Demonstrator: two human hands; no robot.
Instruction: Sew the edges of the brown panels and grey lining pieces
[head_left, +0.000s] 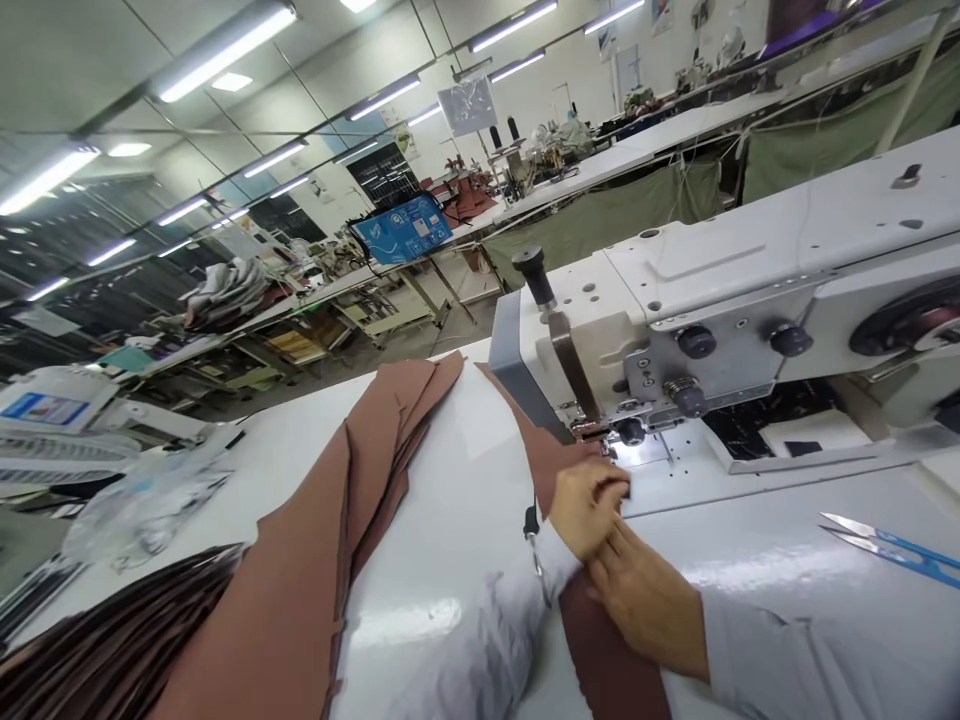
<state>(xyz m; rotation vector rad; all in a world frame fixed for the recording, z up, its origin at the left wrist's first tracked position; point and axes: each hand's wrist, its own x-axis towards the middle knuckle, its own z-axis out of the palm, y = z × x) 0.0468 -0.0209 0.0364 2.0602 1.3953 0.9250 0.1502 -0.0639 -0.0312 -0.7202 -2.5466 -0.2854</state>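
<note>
A brown piece of leather-like material [615, 655] runs from the table front, beneath both hands, up to the presser foot of the white sewing machine [592, 350]. My left hand [589, 508] is closed on it just in front of the needle area, fingers curled in a pinch. Crossing close below it, my right hand [649, 600] grips the same piece; its fingertips are partly hidden by the left hand. More of the brown material extends behind and left of the needle. A black clip on a metal piece [532, 530] lies near my left wrist.
Stacked brown panels [300, 540] cover the table's left side, beside a dark bundle of strips [127, 635]. Blue-handled thread snips [892, 545] lie at right. A shallow tray [810, 440] sits under the machine arm. Clear plastic [142, 500] lies at far left.
</note>
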